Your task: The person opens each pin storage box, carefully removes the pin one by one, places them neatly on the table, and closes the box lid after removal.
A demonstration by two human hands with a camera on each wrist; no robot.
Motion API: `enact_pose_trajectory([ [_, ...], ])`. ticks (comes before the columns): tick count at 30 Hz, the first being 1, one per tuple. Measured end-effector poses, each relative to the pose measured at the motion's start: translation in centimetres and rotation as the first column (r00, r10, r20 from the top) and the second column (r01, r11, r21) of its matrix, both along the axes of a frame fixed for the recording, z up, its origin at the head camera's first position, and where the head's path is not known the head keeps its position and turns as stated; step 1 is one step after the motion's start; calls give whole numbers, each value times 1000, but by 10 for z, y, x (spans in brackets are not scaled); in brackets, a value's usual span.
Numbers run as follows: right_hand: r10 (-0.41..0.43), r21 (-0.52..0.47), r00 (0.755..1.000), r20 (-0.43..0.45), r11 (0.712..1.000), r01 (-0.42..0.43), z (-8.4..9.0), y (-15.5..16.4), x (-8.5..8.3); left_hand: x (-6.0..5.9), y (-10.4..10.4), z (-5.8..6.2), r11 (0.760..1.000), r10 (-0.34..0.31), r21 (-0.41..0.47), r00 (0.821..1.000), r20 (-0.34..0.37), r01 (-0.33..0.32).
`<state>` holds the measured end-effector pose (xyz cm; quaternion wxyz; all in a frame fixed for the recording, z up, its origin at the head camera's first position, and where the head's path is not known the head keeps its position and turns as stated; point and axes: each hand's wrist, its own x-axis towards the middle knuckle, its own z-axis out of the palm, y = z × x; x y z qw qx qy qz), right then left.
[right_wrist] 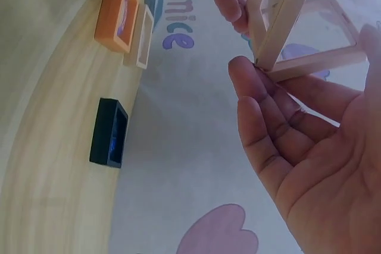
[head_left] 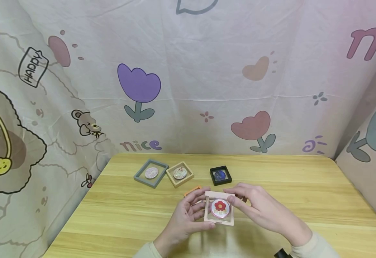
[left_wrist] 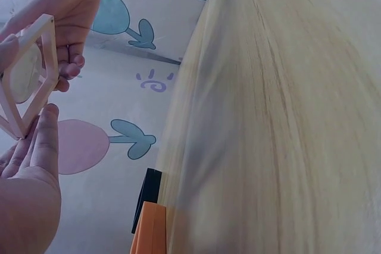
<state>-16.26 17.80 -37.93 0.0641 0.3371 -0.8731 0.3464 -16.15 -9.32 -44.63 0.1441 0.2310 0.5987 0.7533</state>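
Above the table, both hands hold a pale pink square display frame (head_left: 218, 194) with clear film. Behind the film sits a round white badge (head_left: 220, 214) with a red flower and lettering. The left hand (head_left: 182, 219) grips the frame's left side, its thumb at the lower left corner. At the upper right corner the right hand (head_left: 266, 209) pinches the frame, thumb on the front and fingers behind. In the right wrist view the pink frame (right_wrist: 284, 19) shows two halves spread apart in a V, joined near the right fingertips (right_wrist: 245, 71).
On the table (head_left: 117, 211) lie a grey frame (head_left: 156, 184), a cream frame (head_left: 176, 184) and a black frame (head_left: 222, 182), each with a round badge. An orange frame (head_left: 192, 191) is partly hidden behind the left hand. A printed cloth (head_left: 188, 71) hangs behind.
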Motion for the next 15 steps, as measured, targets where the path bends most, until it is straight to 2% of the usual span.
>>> enact_pose_trajectory([
  [8, -45, -61, 994, 96, 997, 51, 2, -2, -2, -1, 2, -1, 1000, -4, -10, 1000, -2, 4],
  [15, -69, -82, 993, 100, 994, 77, 0, -4, -3, -1, 1, -1, 1000, -1, -27, 1000, -24, 0],
])
